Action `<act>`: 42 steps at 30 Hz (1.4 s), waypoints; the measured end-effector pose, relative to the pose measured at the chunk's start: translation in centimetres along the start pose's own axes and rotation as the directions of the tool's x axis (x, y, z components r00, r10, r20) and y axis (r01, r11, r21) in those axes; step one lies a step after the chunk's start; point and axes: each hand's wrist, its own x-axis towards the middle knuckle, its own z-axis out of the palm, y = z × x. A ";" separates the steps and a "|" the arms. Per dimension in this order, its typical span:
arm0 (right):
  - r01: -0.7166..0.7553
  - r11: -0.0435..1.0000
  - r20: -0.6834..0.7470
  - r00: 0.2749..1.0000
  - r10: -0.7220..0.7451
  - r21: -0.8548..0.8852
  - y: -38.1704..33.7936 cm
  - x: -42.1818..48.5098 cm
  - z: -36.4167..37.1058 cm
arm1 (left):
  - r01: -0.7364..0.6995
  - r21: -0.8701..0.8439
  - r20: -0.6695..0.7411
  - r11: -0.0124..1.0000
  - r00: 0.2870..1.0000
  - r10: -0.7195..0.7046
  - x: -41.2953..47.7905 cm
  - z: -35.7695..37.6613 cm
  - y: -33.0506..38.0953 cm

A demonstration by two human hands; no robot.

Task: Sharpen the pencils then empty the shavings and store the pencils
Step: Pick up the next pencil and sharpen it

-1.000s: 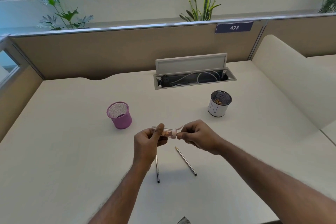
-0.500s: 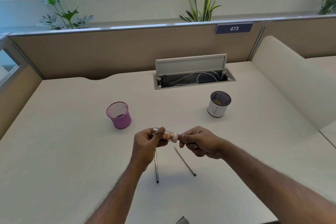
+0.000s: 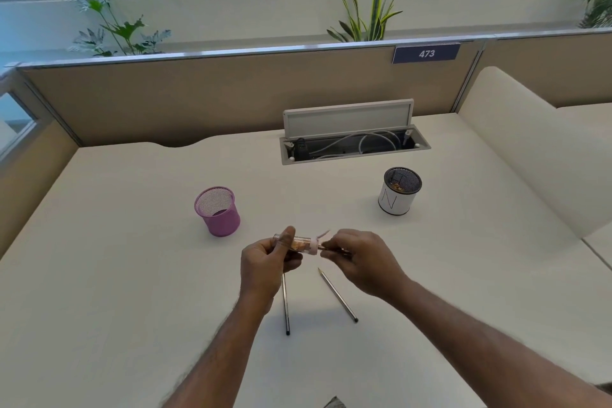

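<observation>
Currently left hand [image 3: 265, 263] curls fingers round clear sharpener [image 3: 298, 244]; right hand [image 3: 362, 258] fingertips pinch pencil [image 3: 335, 251] at its pink cap.

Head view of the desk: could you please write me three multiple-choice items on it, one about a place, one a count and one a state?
1. Where does the purple mesh cup stand?
A. on the desk, left of the left hand
B. on a shelf
C. on the floor

2. How many pencils lie loose on the desk?
A. one
B. two
C. four

3. The cable hatch lid is:
A. shut
B. taken off
C. raised open

Key: 1 A, it stands further left than that hand; 2 B, two lie apart on it; 3 C, cables show beneath it.
</observation>
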 end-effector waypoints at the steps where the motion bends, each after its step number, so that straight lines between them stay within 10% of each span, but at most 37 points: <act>1: 0.051 0.993 -0.028 0.998 -0.055 -0.108 0.0 -0.1 0.1 | 0.001 -0.002 -0.013 1.000 1.000 -0.001 0.0 0.1 0.0; 9: -0.118 0.973 0.029 0.993 0.114 0.197 0.0 -0.1 0.5 | -0.052 0.023 0.065 0.998 0.997 0.051 0.1 0.0 0.2; 14: -0.552 0.593 0.461 0.829 0.316 0.586 -0.3 0.8 -1.2 | -0.088 0.039 0.154 0.995 0.985 0.081 0.4 -0.4 0.6; 19: -0.781 0.336 0.727 0.618 0.299 0.526 -0.1 1.6 -2.6 | -0.110 0.048 0.217 0.993 0.971 0.098 0.6 -0.5 1.0; 42: -0.913 -0.047 0.892 0.382 0.241 0.404 -0.4 0.3 -1.8 | -0.024 -0.094 0.375 0.995 0.925 0.057 1.2 -1.9 -0.1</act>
